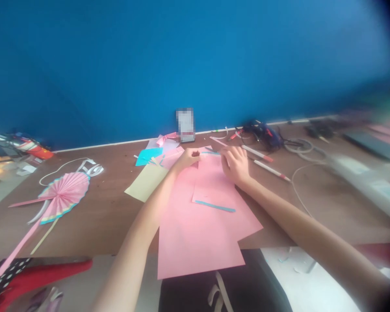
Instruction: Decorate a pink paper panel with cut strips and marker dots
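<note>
Pink paper covers the middle of the brown table [110, 216]. A large pink sheet [195, 242] lies skewed, its near corner hanging over the table's near edge. On top of it lies a smaller pink sheet [211, 188] with a blue strip [214, 206] along its near edge.

Both hands work at the far edge of that smaller sheet. The left hand [190, 158] is clenched, thumb and fingertips pinched together on the sheet's far left corner, probably so the edge stays put. The right hand [235, 164] rests knuckles-up on the far right part of the sheet and seems to weigh it down. Blur keeps me from telling whether its fingers grip anything.

Finished and spare pieces sit pushed aside, out of the arms' way. A pleated pink fan [66, 193] with a blue rim lies well to the left. A yellow sheet [146, 182] and a cyan scrap [147, 155] lie just left of the left hand. Two markers [263, 155] lie just right of the right hand, within easy reach, with tangled cables [263, 132] farther back by the blue wall [195, 56].
</note>
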Demonstrator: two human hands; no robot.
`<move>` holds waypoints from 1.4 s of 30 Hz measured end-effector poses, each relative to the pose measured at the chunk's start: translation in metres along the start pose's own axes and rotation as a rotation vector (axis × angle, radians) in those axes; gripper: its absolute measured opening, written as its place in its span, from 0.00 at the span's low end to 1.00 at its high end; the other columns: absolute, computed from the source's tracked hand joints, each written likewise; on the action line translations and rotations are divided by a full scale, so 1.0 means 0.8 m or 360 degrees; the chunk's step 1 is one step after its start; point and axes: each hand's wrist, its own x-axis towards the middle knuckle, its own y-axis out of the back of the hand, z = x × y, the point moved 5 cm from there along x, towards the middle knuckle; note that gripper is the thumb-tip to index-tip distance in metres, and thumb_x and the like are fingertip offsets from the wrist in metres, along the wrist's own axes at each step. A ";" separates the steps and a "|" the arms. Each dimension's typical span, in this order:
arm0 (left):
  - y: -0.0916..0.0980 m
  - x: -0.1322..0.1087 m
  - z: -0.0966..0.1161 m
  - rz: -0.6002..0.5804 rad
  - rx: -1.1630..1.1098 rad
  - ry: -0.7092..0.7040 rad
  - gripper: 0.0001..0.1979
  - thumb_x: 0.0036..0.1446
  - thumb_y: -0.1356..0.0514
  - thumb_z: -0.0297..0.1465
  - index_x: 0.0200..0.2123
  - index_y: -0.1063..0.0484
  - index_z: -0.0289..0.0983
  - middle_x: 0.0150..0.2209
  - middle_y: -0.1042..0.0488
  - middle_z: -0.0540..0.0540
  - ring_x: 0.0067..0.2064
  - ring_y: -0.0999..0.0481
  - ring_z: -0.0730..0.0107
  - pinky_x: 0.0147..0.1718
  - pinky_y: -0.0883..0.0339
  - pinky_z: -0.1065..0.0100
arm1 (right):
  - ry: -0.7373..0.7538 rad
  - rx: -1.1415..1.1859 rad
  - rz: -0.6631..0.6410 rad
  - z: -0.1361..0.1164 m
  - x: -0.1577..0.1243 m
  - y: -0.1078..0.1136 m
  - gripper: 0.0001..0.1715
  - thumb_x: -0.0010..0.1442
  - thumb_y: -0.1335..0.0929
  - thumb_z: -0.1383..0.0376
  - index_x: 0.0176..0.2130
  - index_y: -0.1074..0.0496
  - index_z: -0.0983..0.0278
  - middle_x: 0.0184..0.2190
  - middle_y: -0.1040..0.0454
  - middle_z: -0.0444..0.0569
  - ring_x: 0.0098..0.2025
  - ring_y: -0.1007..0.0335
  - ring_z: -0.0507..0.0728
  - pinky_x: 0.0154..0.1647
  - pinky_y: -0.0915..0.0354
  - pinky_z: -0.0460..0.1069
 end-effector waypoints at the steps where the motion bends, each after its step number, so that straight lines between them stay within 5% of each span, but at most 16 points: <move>1: -0.001 0.000 0.000 -0.0017 0.0005 0.0002 0.17 0.45 0.33 0.41 0.25 0.32 0.33 0.24 0.32 0.52 0.27 0.35 0.77 0.28 0.43 0.72 | 0.0104 -0.0003 -0.0082 -0.010 0.000 -0.007 0.16 0.65 0.42 0.68 0.45 0.29 0.60 0.46 0.26 0.53 0.46 0.35 0.62 0.47 0.45 0.57; 4: -0.001 0.000 -0.001 -0.0017 0.0002 0.0024 0.18 0.45 0.33 0.42 0.24 0.32 0.34 0.23 0.34 0.52 0.26 0.37 0.77 0.27 0.44 0.72 | 0.0273 0.0031 -0.0273 -0.032 0.004 -0.034 0.17 0.66 0.43 0.70 0.42 0.28 0.60 0.43 0.25 0.52 0.43 0.35 0.61 0.43 0.45 0.54; 9: 0.001 0.000 0.003 -0.0081 -0.0114 -0.0090 0.13 0.50 0.35 0.39 0.29 0.27 0.34 0.29 0.29 0.50 0.32 0.31 0.74 0.35 0.39 0.71 | -0.0013 0.0053 -0.0242 -0.030 0.027 -0.065 0.14 0.66 0.42 0.68 0.41 0.29 0.61 0.37 0.25 0.52 0.42 0.34 0.61 0.42 0.44 0.54; 14: 0.006 0.002 -0.001 -0.0074 -0.0185 -0.0127 0.08 0.51 0.38 0.31 0.35 0.24 0.35 0.35 0.25 0.48 0.39 0.28 0.70 0.42 0.38 0.69 | -0.0004 0.0078 -0.0230 -0.025 0.040 -0.081 0.15 0.67 0.42 0.66 0.44 0.28 0.60 0.38 0.26 0.54 0.42 0.34 0.62 0.43 0.43 0.54; 33: 0.005 0.004 -0.003 -0.0006 -0.0060 -0.0087 0.14 0.52 0.41 0.31 0.40 0.21 0.35 0.41 0.20 0.45 0.46 0.25 0.61 0.51 0.36 0.62 | -0.0121 0.0362 -0.0158 -0.015 0.042 -0.087 0.12 0.67 0.41 0.66 0.44 0.31 0.61 0.38 0.27 0.53 0.42 0.31 0.60 0.44 0.37 0.53; 42: 0.005 0.004 -0.001 -0.0030 0.0090 -0.0120 0.13 0.53 0.42 0.31 0.39 0.21 0.35 0.40 0.20 0.46 0.44 0.25 0.63 0.51 0.35 0.62 | -0.0002 0.0131 -0.0236 -0.019 0.038 -0.094 0.13 0.66 0.42 0.69 0.45 0.31 0.64 0.38 0.26 0.55 0.40 0.32 0.61 0.41 0.38 0.52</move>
